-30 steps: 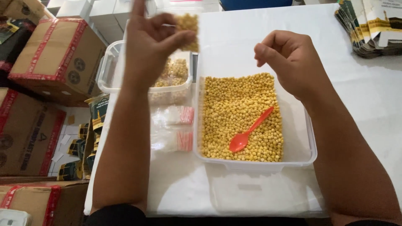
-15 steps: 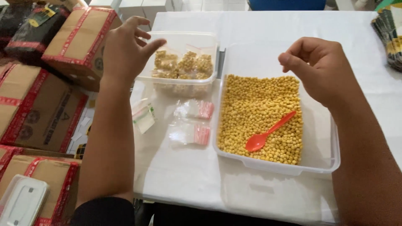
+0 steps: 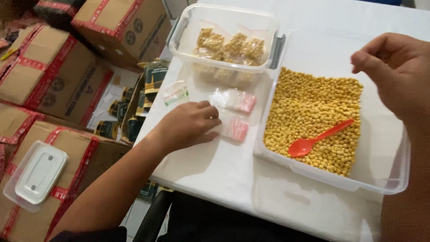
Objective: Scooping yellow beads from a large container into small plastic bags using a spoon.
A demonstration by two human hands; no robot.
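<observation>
Small clear zip bags (image 3: 235, 127) with red strips lie on the white table (image 3: 233, 179), under the fingertips of the left hand (image 3: 186, 125), which rests flat and grasps nothing. The right hand (image 3: 396, 74) hovers loosely curled and empty above the clear tub (image 3: 380, 175) of yellow beans (image 3: 313, 112).

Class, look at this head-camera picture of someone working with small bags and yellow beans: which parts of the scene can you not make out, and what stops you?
- Left hand: its fingertips cover the top of a small empty bag, so any grip is hidden.
- Right hand: cut off by the right edge; the curled fingers hide whatever they may hold.
- Filled bags in the small tub: blurred, count unclear.
- Cardboard boxes: cut off at the left edge.
</observation>
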